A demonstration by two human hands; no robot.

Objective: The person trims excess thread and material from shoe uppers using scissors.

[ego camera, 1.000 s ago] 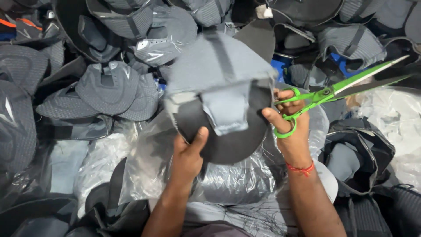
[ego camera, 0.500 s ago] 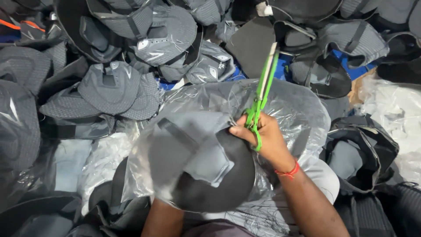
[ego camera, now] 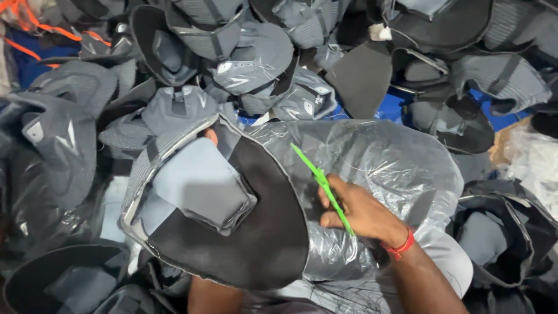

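Note:
A grey and black shoe upper piece with a padded grey tongue is held up in front of me, tilted, its inner side facing me. My left hand is almost wholly hidden behind it; only a fingertip shows at its top edge, and the forearm comes up from below. My right hand rests on a clear plastic bag full of similar pieces. It grips green-handled scissors, seen edge-on and pointing up to the left. A red thread bracelet circles that wrist.
Piles of grey and black shoe uppers surround me on all sides. A flat black foam piece lies at the back. Blue sheeting shows beneath, orange straps at far left, more clear plastic at right.
The shoe upper has been lifted and turned to the left, now held higher. My right hand with the scissors has lowered onto the plastic bag, scissors swung from upright to slanting left.

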